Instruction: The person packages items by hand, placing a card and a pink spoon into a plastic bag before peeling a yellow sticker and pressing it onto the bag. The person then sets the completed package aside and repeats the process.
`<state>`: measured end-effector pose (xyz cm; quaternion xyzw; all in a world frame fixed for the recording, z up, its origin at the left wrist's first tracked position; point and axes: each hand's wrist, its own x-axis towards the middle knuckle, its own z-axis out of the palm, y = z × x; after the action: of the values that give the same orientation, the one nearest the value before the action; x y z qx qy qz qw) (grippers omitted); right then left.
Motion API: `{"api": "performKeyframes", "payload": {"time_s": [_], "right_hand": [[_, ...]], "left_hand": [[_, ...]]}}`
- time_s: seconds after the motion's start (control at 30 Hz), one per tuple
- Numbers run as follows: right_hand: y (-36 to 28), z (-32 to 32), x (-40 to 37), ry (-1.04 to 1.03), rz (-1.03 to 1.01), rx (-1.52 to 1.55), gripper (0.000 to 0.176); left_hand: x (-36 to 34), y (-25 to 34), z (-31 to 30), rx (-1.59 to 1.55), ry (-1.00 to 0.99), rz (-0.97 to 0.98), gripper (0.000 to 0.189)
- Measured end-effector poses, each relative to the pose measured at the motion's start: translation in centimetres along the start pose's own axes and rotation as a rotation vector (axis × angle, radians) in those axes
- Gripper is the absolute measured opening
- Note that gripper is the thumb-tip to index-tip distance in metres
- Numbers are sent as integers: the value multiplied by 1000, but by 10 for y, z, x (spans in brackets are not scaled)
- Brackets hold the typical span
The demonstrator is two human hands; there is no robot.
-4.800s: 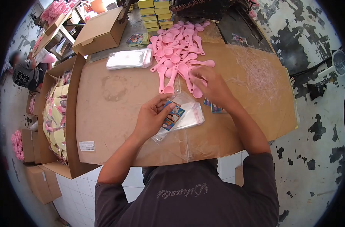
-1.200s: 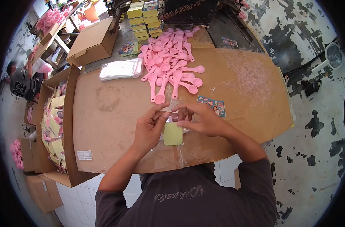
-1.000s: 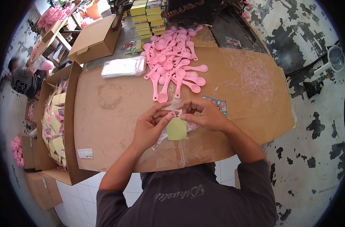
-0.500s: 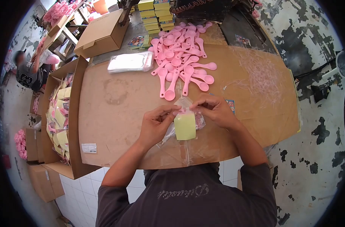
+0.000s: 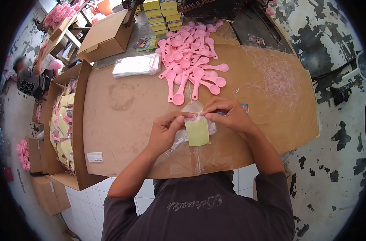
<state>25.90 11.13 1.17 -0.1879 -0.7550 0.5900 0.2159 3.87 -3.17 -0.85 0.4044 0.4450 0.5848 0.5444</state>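
A clear plastic bag with a yellow-green card (image 5: 197, 132) in it hangs between my two hands at the front of the table. My left hand (image 5: 169, 126) pinches its top edge on the left side. At the top right, my right hand (image 5: 226, 114) pinches the same edge with thumb and forefinger. A bit of pink shows at the bag's mouth, mostly covered by fingers. Beneath lie more clear plastic bags (image 5: 179, 141), crumpled. Just beyond my hands spreads a heap of pink measuring spoons (image 5: 187, 54).
A stack of clear bags (image 5: 136, 65) lies left of the spoons. At left stands an open carton (image 5: 83, 132) full of packed bags. Plastic strips (image 5: 277, 76) litter the right side. Card stacks (image 5: 154, 16) and a closed box (image 5: 104, 36) stand behind. Another person (image 5: 32, 78) is far left.
My hands keep their pinch on the bag's top edge, with the fingers shifting slightly. The bag and card have moved up a little and tilted slightly.
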Motion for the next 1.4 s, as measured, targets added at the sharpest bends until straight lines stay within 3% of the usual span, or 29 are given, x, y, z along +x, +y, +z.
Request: {"api": "performKeyframes", "payload": {"time_s": [0.1,0.3,0.4,0.47,0.57,0.67,0.7,0.83,0.9,1.0,1.17,1.23,1.33,1.4], "right_hand": [[3,2,0,7,27,69,18],[-6,9,-1,1,13,59,45],[0,8,-6,-81,108,-20,53],[-2,10,-5,-79,115,69,51],[-8,11,-8,-84,116,139,47],[-16,5,-12,-58,45,72,42],[-18,1,-13,-43,10,32,40],[-26,-36,-34,230,26,-638,36],[-12,-54,-44,305,-88,-888,36],[-10,-57,-56,304,70,-801,35],[-4,-55,-56,227,70,-968,31],[-3,-56,-53,247,61,-971,26],[-2,-58,-50,258,35,-979,20],[-3,-59,-51,241,31,-946,18]], "left_hand": [[1,-5,4,11,7,11,24],[1,2,5,67,36,6,27],[-1,7,8,59,88,53,27],[-2,16,18,-8,147,123,27],[-9,25,18,159,134,54,25],[-25,24,-12,367,0,-121,24],[-33,27,-22,319,61,-84,24],[-81,42,-84,266,412,149,22],[-91,60,-99,-266,832,378,31],[-90,72,-98,-436,953,543,36],[-48,38,-62,712,369,65,42],[-23,40,-26,983,205,93,39],[4,17,-8,1326,106,299,29],[14,5,-5,1342,125,316,26]]}}
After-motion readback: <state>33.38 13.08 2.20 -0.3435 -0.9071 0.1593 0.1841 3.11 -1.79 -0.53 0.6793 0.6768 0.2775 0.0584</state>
